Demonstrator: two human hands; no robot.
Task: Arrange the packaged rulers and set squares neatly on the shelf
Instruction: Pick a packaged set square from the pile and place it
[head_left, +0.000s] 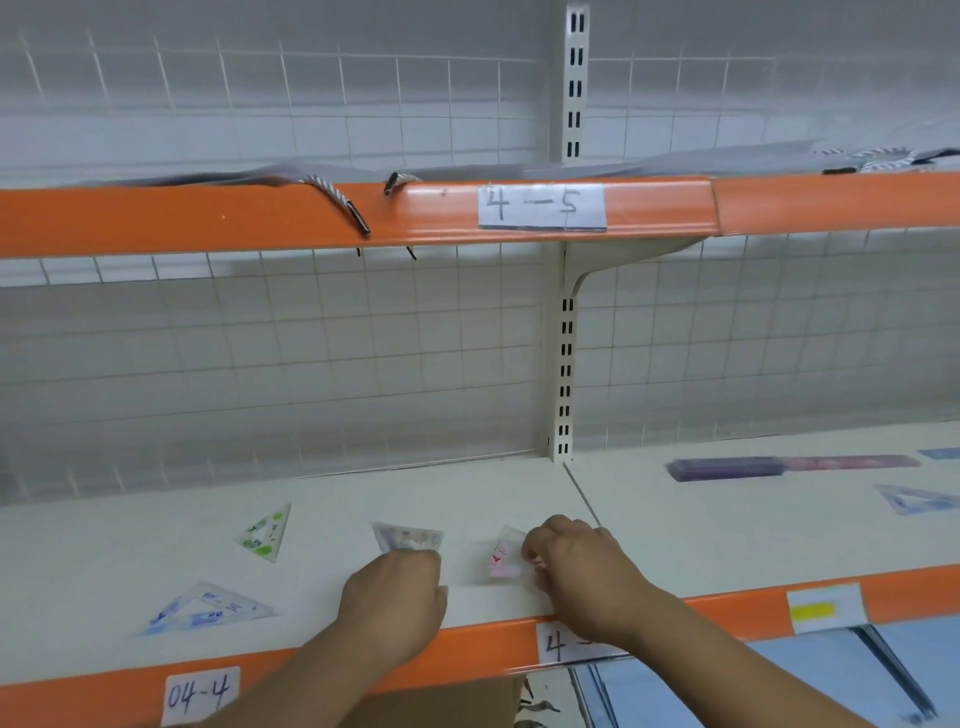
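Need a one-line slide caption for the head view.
Left hand at the purple set square, right hand pinching the pink set square on the cream shelf.

Pink print on the clear pink set square at the right hand; purple-grey print on the purple set square at the left hand. Further left, green set square with green blotches, blue set square with blue print. Below both hands, orange shelf edge. Right of the right hand, yellow patch on a white label.

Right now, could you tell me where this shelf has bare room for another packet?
Bare: the strip along the wire grid behind the green set square. Crowded: front centre, where left hand and right hand grip the purple packet and pink packet.
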